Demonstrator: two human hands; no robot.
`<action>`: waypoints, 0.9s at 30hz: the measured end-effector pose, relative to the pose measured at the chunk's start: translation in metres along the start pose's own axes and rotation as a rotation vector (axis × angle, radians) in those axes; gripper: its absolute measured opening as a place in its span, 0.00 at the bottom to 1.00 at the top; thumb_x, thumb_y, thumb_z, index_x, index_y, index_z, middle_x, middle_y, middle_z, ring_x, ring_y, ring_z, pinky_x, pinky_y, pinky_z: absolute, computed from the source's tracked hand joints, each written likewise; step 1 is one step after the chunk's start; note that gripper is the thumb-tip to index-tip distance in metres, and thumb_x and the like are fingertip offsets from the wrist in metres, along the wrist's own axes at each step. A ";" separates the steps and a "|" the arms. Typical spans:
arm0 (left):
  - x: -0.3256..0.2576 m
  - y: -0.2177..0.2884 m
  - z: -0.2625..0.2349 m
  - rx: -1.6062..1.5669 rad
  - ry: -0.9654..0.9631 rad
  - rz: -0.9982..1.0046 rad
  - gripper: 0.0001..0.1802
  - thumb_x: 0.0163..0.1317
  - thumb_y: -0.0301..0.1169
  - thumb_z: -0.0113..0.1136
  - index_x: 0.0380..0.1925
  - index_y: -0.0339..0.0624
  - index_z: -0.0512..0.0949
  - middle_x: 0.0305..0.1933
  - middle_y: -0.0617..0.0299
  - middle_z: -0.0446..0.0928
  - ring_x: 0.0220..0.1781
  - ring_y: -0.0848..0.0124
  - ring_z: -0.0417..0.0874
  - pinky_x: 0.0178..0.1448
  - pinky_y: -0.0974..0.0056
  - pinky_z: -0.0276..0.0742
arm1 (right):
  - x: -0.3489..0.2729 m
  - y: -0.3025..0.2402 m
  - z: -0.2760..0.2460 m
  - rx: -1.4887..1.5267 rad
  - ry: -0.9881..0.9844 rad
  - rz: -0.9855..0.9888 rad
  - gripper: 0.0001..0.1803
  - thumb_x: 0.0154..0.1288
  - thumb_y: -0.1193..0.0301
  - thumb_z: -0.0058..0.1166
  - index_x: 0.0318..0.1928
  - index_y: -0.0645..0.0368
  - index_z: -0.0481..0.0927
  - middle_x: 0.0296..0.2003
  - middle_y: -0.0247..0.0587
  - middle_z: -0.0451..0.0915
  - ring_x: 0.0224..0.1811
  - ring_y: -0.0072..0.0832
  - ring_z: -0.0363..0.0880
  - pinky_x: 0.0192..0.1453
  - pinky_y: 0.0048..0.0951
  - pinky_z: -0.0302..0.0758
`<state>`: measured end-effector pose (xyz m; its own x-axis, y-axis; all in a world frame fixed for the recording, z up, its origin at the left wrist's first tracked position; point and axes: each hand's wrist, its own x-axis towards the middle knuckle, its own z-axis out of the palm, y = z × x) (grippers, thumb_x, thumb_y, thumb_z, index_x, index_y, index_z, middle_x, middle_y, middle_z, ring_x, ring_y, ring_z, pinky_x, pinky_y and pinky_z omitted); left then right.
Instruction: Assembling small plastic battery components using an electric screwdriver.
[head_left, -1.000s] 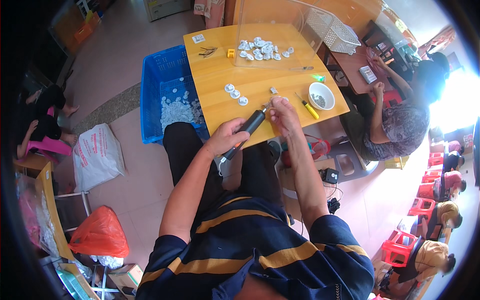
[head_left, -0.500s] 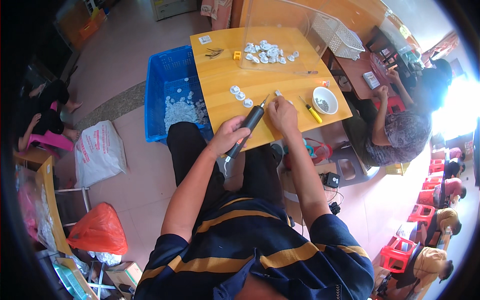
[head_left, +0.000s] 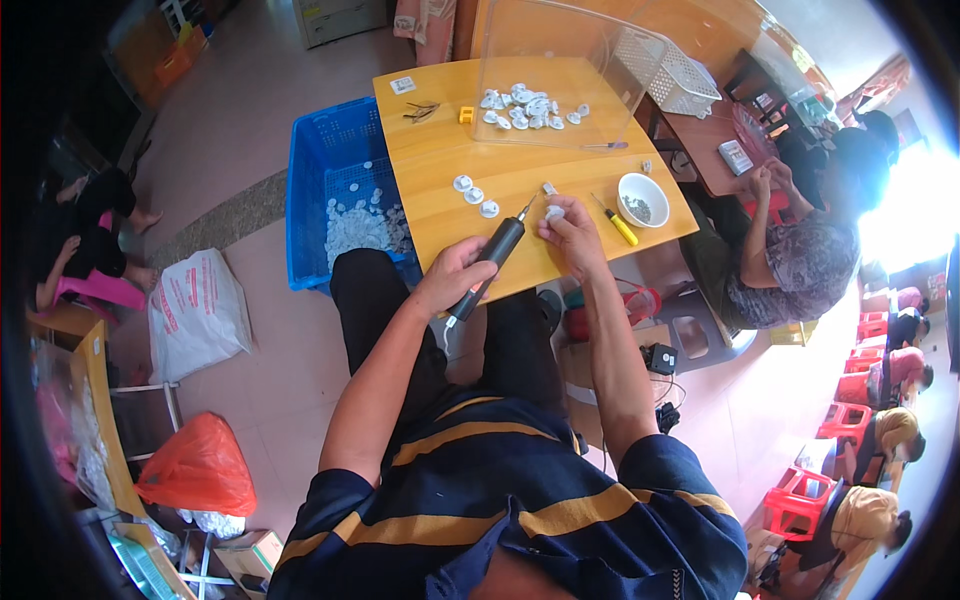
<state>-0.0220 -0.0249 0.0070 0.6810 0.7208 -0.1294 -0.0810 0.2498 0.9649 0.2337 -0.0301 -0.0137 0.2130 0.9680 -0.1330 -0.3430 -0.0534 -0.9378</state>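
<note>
My left hand is wrapped round a black electric screwdriver, its bit pointing up and away over the wooden table. Between the fingertips of my right hand is a small white plastic part, partly hidden by the fingers. A little white piece lies just beyond it, near the bit. Several round white parts sit in a short row left of the bit. To the right are a yellow-handled screwdriver and a white bowl of small metal pieces.
A clear plastic box stands around a pile of white parts. Tweezers and a yellow block lie nearby. Left of the table is a blue crate with many white parts. A co-worker sits at the right.
My right hand has turned and drawn back slightly, and a white part now shows in its fingertips. The left hand with the electric screwdriver has hardly moved. The view has shifted a little.
</note>
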 end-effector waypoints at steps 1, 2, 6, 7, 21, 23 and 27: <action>-0.001 0.000 0.000 0.006 0.006 -0.004 0.18 0.65 0.31 0.59 0.52 0.34 0.74 0.35 0.59 0.79 0.27 0.76 0.80 0.32 0.70 0.80 | -0.001 -0.001 0.003 -0.004 0.009 -0.007 0.14 0.73 0.79 0.51 0.56 0.57 0.73 0.40 0.34 0.74 0.39 0.24 0.80 0.45 0.25 0.81; -0.001 0.000 0.000 0.011 0.012 -0.008 0.19 0.65 0.31 0.59 0.53 0.33 0.74 0.35 0.59 0.79 0.27 0.76 0.80 0.32 0.70 0.80 | 0.000 0.001 0.003 -0.003 0.008 -0.006 0.14 0.73 0.79 0.51 0.56 0.57 0.73 0.40 0.34 0.74 0.39 0.24 0.80 0.45 0.25 0.81; 0.001 -0.001 0.001 0.023 0.005 -0.007 0.19 0.64 0.30 0.59 0.53 0.32 0.74 0.34 0.59 0.79 0.27 0.76 0.80 0.32 0.70 0.79 | 0.003 0.009 -0.001 0.010 -0.038 -0.058 0.13 0.73 0.78 0.52 0.55 0.56 0.73 0.40 0.35 0.76 0.39 0.24 0.80 0.46 0.27 0.81; 0.001 -0.002 0.001 0.014 0.006 -0.003 0.19 0.64 0.30 0.59 0.53 0.33 0.74 0.34 0.60 0.79 0.27 0.76 0.80 0.32 0.70 0.79 | 0.003 0.009 0.000 0.027 -0.037 -0.062 0.11 0.73 0.78 0.52 0.54 0.57 0.73 0.41 0.36 0.76 0.38 0.24 0.80 0.46 0.27 0.81; 0.005 -0.003 0.008 0.122 0.024 -0.045 0.14 0.60 0.29 0.60 0.44 0.34 0.76 0.32 0.62 0.78 0.27 0.77 0.79 0.30 0.69 0.75 | 0.005 0.015 0.009 0.027 0.062 -0.109 0.13 0.70 0.83 0.53 0.53 0.63 0.74 0.42 0.39 0.81 0.38 0.24 0.82 0.43 0.21 0.82; 0.006 -0.006 0.007 0.148 0.024 -0.039 0.13 0.60 0.30 0.60 0.42 0.34 0.76 0.31 0.61 0.78 0.27 0.76 0.79 0.31 0.69 0.75 | 0.006 0.016 0.011 0.006 0.087 -0.117 0.13 0.70 0.83 0.54 0.53 0.63 0.74 0.41 0.39 0.81 0.37 0.24 0.82 0.42 0.21 0.82; 0.008 -0.006 0.007 0.181 0.021 -0.057 0.13 0.60 0.31 0.59 0.42 0.34 0.77 0.29 0.61 0.78 0.26 0.76 0.79 0.30 0.69 0.75 | 0.007 0.022 0.010 0.015 0.111 -0.174 0.13 0.69 0.83 0.55 0.52 0.62 0.74 0.39 0.37 0.81 0.36 0.23 0.82 0.39 0.20 0.81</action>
<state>-0.0103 -0.0253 0.0017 0.6653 0.7226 -0.1878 0.0907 0.1715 0.9810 0.2188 -0.0218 -0.0317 0.3695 0.9292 -0.0047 -0.3058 0.1168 -0.9449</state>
